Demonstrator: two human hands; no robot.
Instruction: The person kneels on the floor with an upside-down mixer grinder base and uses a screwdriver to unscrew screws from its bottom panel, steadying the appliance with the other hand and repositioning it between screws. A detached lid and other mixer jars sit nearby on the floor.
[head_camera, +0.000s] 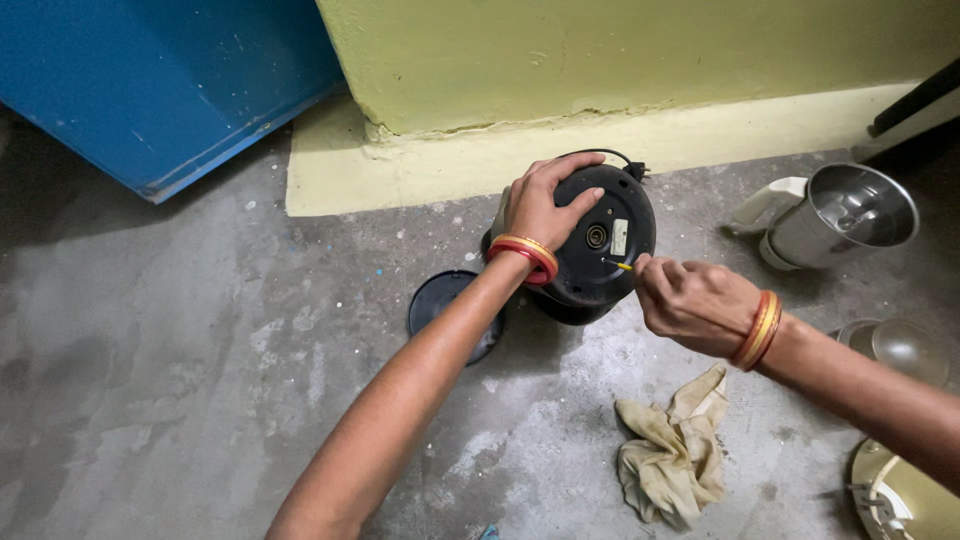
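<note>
A black round appliance base lies tipped on the concrete floor, its underside facing me, with a black cord at its top. My left hand rests on its upper left edge and holds it steady. My right hand grips a thin yellow-handled tool, whose tip touches the underside near a small label. Both wrists wear red and gold bangles.
A black round lid lies left of the base. A steel jar with a white handle lies on its side at right. A crumpled beige cloth sits below my right hand. Two more jar parts rest at the right edge. A blue panel leans at upper left.
</note>
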